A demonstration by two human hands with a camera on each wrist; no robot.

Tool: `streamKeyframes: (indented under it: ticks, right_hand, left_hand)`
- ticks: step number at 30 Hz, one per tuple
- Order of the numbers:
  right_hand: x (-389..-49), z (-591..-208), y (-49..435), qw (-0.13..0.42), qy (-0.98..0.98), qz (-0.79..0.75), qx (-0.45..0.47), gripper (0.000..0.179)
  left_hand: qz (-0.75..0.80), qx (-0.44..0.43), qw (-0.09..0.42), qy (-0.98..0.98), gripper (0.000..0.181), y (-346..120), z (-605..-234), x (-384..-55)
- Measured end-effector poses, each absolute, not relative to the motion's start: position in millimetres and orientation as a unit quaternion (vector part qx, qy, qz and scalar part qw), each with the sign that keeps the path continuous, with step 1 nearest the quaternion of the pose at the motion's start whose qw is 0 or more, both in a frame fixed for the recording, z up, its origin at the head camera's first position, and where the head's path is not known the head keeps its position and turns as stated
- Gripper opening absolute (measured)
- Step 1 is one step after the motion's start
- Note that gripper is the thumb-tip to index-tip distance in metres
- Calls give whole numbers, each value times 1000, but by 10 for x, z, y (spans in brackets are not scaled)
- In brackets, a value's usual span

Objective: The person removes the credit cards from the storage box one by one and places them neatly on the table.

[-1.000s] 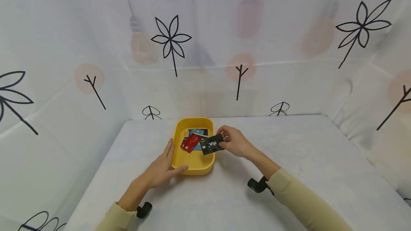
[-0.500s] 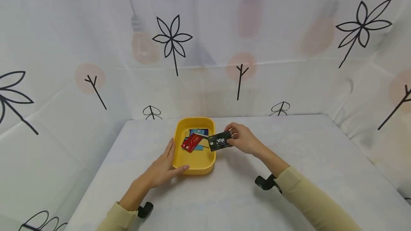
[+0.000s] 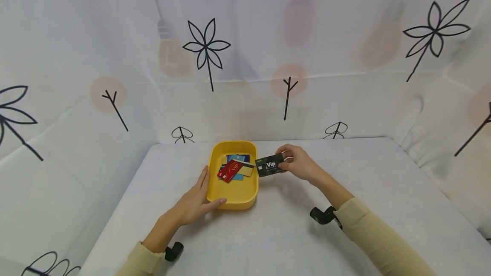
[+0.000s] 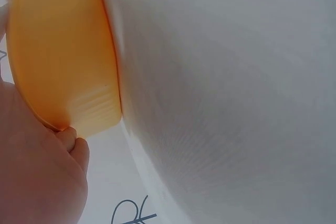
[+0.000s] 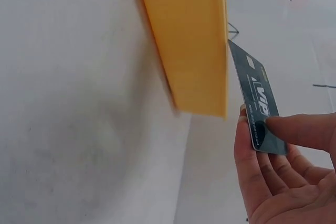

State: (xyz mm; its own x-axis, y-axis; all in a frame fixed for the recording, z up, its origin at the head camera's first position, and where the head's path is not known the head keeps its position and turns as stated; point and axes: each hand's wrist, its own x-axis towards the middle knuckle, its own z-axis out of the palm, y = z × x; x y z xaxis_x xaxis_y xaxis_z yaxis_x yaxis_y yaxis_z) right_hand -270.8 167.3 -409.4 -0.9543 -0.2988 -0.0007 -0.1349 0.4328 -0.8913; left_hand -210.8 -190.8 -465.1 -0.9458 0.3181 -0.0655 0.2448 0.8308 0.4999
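Note:
A black bank-style card marked "Vip" (image 3: 269,165) is pinched between the thumb and fingers of my right hand (image 3: 301,166). It is tilted, its left end right at the right rim of a yellow tray (image 3: 232,194). In the right wrist view the card (image 5: 255,95) slants up beside the tray's outer wall (image 5: 189,40). My left hand (image 3: 192,201) rests against the tray, fingers extended along its left wall and thumb at the near rim. Inside the tray lie a red "VIP" card (image 3: 230,171), a gold card (image 3: 246,169) and blue cards (image 3: 238,157), overlapping in a pile.
The tray stands on a white-covered table (image 3: 291,233) near its back edge. White cloth walls (image 3: 245,110) with printed plants rise behind and at both sides. A black wrist-worn device (image 3: 323,215) hangs under the right forearm, another (image 3: 174,251) under the left.
My right hand has moved right and slightly up with the black card, from over the tray to its right rim. More of the gold card now shows. The left hand stays at the tray.

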Motion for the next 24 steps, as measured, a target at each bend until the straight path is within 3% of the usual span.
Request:
streamKeyframes:
  ticks: [24]
  right_hand:
    - [-2957, -4234, 1858, 81, 840, -530, -83, 40]
  left_hand:
    - [254, 145, 84, 952, 116, -1902, -4631, -2123]
